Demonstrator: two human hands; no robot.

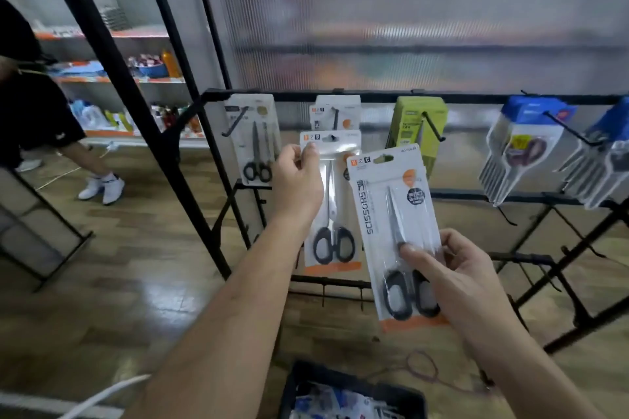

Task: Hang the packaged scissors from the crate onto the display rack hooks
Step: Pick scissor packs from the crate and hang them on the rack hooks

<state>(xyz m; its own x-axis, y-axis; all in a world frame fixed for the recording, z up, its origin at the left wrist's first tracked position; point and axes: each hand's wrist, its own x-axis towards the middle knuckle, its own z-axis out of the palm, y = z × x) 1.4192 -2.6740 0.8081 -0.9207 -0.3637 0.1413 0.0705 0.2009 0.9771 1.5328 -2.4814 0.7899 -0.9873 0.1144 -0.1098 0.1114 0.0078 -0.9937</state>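
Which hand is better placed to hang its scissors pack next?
Probably left. The left hand pinches the left pack by its top, just below the hook bearing a matching pack; the right hand holds the right pack lower.

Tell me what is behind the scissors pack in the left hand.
Behind the left-hand pack hangs another white scissors pack on a rack hook; only its top shows. Its scissors and lower card are covered, so how many packs hang there cannot be told.
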